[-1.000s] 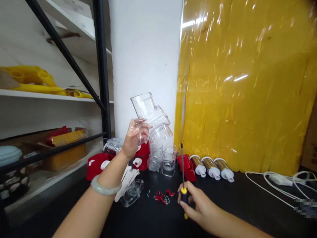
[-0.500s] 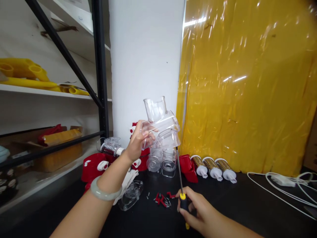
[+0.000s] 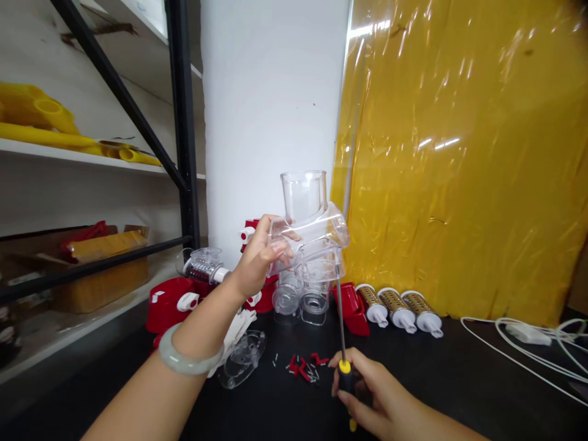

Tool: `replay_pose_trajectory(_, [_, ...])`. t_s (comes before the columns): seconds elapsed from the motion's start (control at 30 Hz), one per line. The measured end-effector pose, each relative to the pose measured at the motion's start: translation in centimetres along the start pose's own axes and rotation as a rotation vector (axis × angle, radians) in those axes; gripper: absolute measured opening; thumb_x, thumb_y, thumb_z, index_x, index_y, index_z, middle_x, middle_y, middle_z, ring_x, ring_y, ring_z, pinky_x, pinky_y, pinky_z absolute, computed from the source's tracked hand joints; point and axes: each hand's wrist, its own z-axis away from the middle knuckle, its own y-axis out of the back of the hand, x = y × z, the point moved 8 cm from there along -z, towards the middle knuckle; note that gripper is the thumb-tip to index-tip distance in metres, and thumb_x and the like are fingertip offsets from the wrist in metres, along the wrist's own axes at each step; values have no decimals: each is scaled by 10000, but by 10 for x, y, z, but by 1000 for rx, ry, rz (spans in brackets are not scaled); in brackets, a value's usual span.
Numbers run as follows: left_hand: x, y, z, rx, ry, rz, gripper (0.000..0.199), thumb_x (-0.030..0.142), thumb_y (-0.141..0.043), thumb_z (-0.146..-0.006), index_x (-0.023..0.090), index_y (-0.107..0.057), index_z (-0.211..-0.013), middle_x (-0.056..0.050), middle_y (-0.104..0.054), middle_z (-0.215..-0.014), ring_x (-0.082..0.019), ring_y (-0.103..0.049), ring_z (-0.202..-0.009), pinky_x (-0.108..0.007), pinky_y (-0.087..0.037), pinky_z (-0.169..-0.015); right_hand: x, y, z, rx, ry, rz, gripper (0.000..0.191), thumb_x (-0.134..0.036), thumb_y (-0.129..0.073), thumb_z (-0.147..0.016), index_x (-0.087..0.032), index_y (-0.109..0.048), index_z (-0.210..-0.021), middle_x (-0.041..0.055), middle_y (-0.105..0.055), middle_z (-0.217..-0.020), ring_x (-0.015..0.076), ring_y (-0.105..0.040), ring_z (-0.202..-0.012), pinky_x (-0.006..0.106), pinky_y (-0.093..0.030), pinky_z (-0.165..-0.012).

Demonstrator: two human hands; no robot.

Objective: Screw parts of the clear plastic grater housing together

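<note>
My left hand point(image 3: 264, 254) is closed around one end of a clear plastic housing point(image 3: 315, 229), raised above the table with its wide tube pointing up. In my right hand point(image 3: 361, 389) is a screwdriver point(image 3: 340, 318) with a black and yellow handle, its shaft pointing upward. The shaft's upper end meets the lower rim of the housing; whether a screw sits at the tip is too small to tell. Below, on the black table, lie small red parts point(image 3: 301, 367) and several loose screws point(image 3: 313, 373). A clear plastic base point(image 3: 242, 358) lies left of them.
Several grater drums point(image 3: 397, 309) lie at the right beside a red part point(image 3: 351, 309). More clear housings point(image 3: 287, 297) stand behind. Red bodies point(image 3: 172, 303) and white gloves point(image 3: 234, 334) are at the left, near a shelf rack point(image 3: 186, 122). White cables point(image 3: 528, 334) lie far right.
The clear housing has turned more upright and shifted slightly right in my left hand. My right hand and the screwdriver have moved slightly right with it, the shaft still against the rim.
</note>
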Motion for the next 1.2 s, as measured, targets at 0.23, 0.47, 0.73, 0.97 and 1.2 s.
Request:
replay_pose_trajectory(0.23, [-3, 0, 0, -7, 34, 9, 495, 494, -690, -753, 223, -490, -1115, -44, -620, -982, -124, -578, -701, -225, -490, -539, 0, -3, 1, -14, -37, -88, 406, -540, -594, -952, -255, -546, -1237, 51, -658, -988, 136, -556, -673, 257, -513, -607])
replay_pose_trajectory(0.47, [-5, -3, 0, -49, 27, 21, 517, 502, -678, -753, 229, -479, -1144, -59, -626, -1006, -138, -571, -703, -237, -482, -517, -4, -4, 4, -68, -41, -92, 361, -482, -583, -956, -269, -533, -1243, 64, -669, -1040, 153, -549, -737, 290, -508, -680])
replay_pose_trajectory(0.73, [2, -3, 2, -68, -10, 18, 581, 527, -698, -716, 240, -493, -1177, -64, -631, -1018, -151, -571, -697, -245, -446, -504, -2, -4, 6, -90, -86, -166, 396, -429, -599, -954, -266, -506, -1303, 83, -652, -1107, 218, -623, -944, 369, -563, -817])
replay_pose_trajectory(0.97, [17, -2, 3, -72, -97, -108, 579, 504, -691, -748, 242, -481, -1221, -62, -652, -1034, -131, -545, -670, -251, -405, -523, 5, -6, -2, 10, -87, -274, 319, -411, -793, -826, -226, -570, -962, 24, -615, -958, 195, -625, -887, 295, -579, -741])
replay_pose_trajectory(1.2, [27, -4, 1, -102, -133, -169, 543, 531, -676, -748, 243, -485, -1166, -49, -655, -1011, -149, -551, -711, -286, -432, -574, 15, -5, -3, 122, -158, -209, 449, -434, -880, -720, -228, -529, -909, -10, -578, -898, 154, -583, -768, 225, -515, -582])
